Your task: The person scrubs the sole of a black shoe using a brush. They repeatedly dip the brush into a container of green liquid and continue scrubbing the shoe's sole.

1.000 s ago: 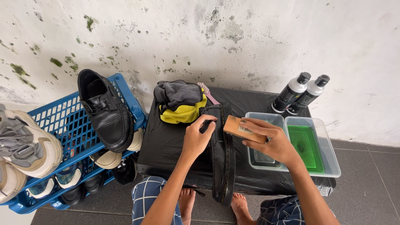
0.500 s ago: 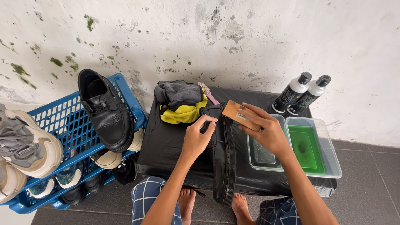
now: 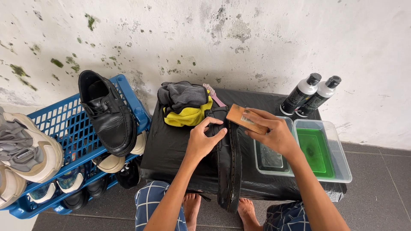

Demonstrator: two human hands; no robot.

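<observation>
Since a moment ago the right hand [image 3: 274,132] has carried the wooden brush [image 3: 247,119] up and leftward, away from the clear tub [image 3: 274,160] and onto the black boot [image 3: 224,158]. That hand is closed around the brush — fingers over its back, thumb beneath — with the brush's near corner resting at the boot's upper end, just right of the boot.

The boot lies on its side on the black-covered table [image 3: 171,149], its long axis running from the far end beside the yellow and grey cloths [image 3: 185,105] down to the near edge, where the ribbed sole overhangs toward the person. The left hand [image 3: 204,139] presses on the boot's left flank, fingers curled over the leather and clamped on it, steadying it.

So the brush sits at the boot's far end and to its right, with the whole length of the boot stretching back toward the person. Right of the boot stand the tub and a second one holding green liquid [image 3: 319,152]; left of it, a blue crate [image 3: 64,124] carries another black shoe [image 3: 109,115].
</observation>
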